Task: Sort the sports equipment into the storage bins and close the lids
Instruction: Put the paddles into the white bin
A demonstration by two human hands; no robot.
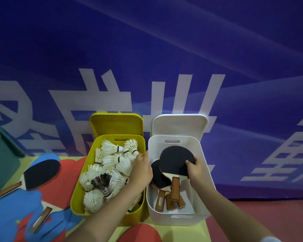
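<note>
My right hand pinches black round rubber paddle edge; lower flat into white plastic bin; my left hand, grip unclear, over yellow plastic bin.

Blue banner w/ white lettering; colourful mat; red floor.

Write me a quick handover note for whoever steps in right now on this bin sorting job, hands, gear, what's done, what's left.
Right hand grips the top paddle, lowering it into the white bin onto other paddles.
Left hand rests over the yellow bin's right rim; grip unclear.
Done: shuttlecocks fill the yellow bin.
Left: two paddles on the mat, one black-faced, one mostly hidden with its handle showing. Both lids, yellow and white, stand open behind the bins.
</note>
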